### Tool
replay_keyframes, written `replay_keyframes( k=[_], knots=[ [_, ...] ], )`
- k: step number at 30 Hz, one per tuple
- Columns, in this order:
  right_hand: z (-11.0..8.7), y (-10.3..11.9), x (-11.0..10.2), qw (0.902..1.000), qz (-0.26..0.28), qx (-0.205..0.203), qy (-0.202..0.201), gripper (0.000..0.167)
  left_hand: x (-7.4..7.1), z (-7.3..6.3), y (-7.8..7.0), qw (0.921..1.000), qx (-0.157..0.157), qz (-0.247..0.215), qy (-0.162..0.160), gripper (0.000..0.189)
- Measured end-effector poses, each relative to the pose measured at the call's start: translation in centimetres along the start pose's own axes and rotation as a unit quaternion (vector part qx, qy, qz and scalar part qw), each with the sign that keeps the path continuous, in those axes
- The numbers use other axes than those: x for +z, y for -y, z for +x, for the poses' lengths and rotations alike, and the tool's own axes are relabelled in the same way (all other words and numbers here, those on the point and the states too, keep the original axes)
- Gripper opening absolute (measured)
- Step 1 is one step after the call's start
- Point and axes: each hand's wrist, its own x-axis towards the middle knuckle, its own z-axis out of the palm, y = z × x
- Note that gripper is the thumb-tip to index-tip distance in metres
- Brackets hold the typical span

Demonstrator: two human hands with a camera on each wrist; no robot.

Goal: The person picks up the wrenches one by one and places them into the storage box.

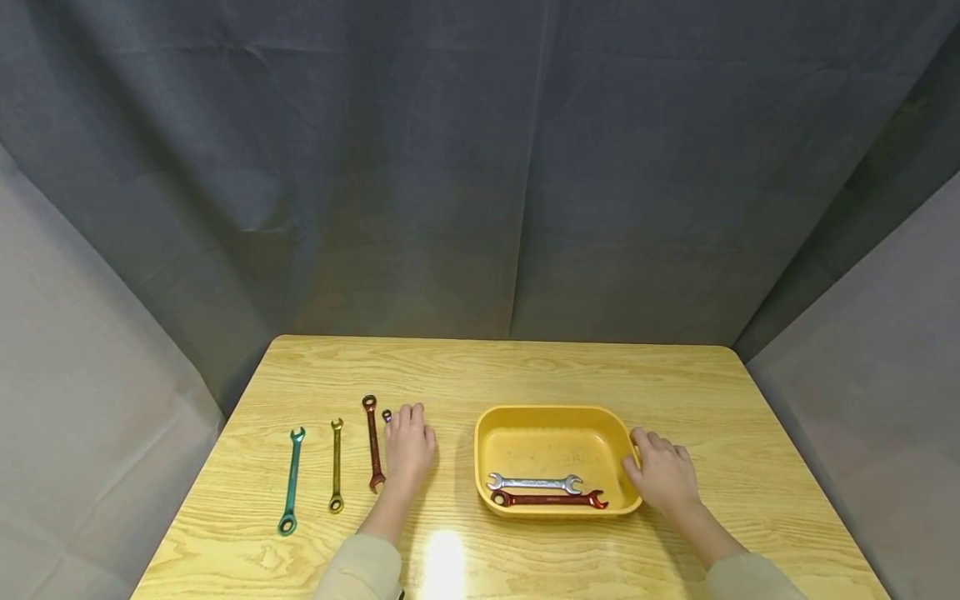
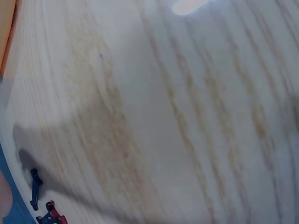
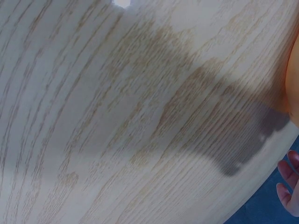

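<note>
My left hand (image 1: 409, 446) is over the table, its fingers pointing toward the far edge. Just left of its fingertips the ring end of a small purple wrench (image 1: 387, 415) shows, the rest hidden by the hand. Further left lie a red combination wrench (image 1: 373, 446), a yellow-green wrench (image 1: 337, 467) and a teal wrench (image 1: 292, 482). My right hand (image 1: 663, 471) holds the right rim of a yellow plastic tray (image 1: 513, 414), thumb at the inner side. Inside the tray are a silver open-end wrench (image 1: 534, 482) and a red wrench (image 1: 551, 499).
The wood-grain table (image 1: 600, 375) backs onto a dark grey curtain (image 1: 405, 208), with lighter cloth (image 1: 75, 417) at the sides. A bright light reflection lies on the tabletop between the arms. Both wrist views show mostly tabletop.
</note>
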Motion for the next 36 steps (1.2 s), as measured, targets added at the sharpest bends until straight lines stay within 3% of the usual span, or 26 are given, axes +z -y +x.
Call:
replay_keyframes(
  k=[15, 25, 36],
  knots=[
    [0.0, -0.2, 0.2, 1.0, 0.0, 0.0, 0.004, 0.028, 0.1, -0.8, 1.3, 0.994, -0.101, -0.001, 0.043, 0.042],
    [0.0, -0.2, 0.1, 1.0, -0.001, 0.0, 0.003, 0.029, 0.1, -0.7, 1.3, 0.9924, -0.121, 0.007, 0.018, 0.048],
    [0.0, -0.2, 0.2, 1.0, -0.002, -0.004, -0.001, 0.028, -0.5, -0.5, 1.0, 0.9857, -0.155, 0.03, 0.059, 0.06]
  ],
)
